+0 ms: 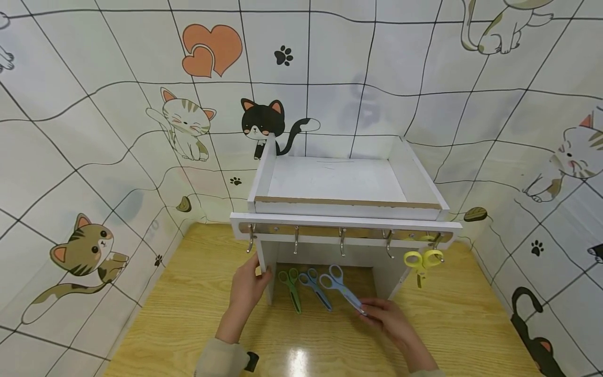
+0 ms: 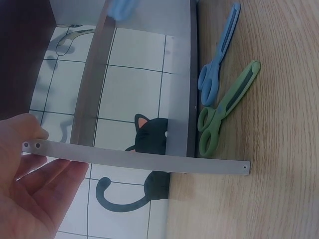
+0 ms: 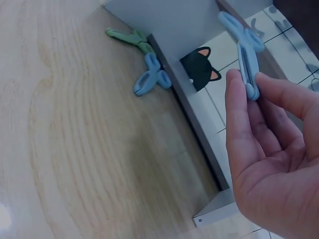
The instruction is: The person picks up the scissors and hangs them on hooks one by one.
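Note:
My right hand [image 1: 388, 320] pinches the tip end of light blue scissors [image 1: 350, 297] between thumb and fingers, handle loops pointing up and away. The right wrist view shows these scissors [image 3: 247, 62] raised above the table. My left hand [image 1: 248, 285] holds the left side panel [image 1: 267, 256] of a white shelf; in the left wrist view the thumb and fingers lie on either side of its edge [image 2: 149, 162]. Green scissors [image 1: 293, 293] and blue scissors [image 1: 321, 294] lie on the table under the shelf. Yellow scissors [image 1: 423, 261] hang at the rightmost hook.
Several metal hooks [image 1: 342, 243] line the shelf's front rail [image 1: 320, 222]. Above it is a shallow white tray-like top [image 1: 334, 180]. The shelf stands on a wood-grain table [image 1: 188, 314] against walls [image 1: 330, 52] covered in a cat-and-grid pattern.

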`<state>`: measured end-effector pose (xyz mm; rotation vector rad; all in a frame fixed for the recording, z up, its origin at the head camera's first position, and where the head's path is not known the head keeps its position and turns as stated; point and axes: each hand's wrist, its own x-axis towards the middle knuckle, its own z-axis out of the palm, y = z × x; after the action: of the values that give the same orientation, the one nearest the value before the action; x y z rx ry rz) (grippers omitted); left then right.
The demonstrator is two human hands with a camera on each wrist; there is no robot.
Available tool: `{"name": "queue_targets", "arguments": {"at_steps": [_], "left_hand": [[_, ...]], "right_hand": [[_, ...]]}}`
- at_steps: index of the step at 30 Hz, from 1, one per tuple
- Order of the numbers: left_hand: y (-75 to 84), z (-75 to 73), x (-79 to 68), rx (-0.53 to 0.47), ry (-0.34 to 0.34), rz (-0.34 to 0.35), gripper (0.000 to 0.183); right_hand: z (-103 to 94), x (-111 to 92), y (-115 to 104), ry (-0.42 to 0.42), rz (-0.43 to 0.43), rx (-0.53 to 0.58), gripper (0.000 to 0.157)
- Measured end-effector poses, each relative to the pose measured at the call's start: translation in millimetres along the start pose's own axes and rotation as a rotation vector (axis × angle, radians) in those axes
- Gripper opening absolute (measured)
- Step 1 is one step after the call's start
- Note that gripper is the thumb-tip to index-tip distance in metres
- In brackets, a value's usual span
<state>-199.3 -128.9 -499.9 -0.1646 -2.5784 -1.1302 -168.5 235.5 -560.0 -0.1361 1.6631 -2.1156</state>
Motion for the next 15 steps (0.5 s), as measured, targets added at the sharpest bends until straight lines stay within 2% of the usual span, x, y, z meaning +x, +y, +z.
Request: {"name": "queue_targets", "arguments": {"at_steps": [7,15], "left_hand": [[0.6,-0.4,0.1,-0.007,-0.001,-0.003,0.032],[0.7,-0.4,0.3,-0.01,0.001,-0.001,0.032]], "right_hand": [[-1.3,-7,-8,-0.057,-0.074,0.016,0.036],[3.6,-18,-26,-0.05,-0.105,0.043,0.033]]}}
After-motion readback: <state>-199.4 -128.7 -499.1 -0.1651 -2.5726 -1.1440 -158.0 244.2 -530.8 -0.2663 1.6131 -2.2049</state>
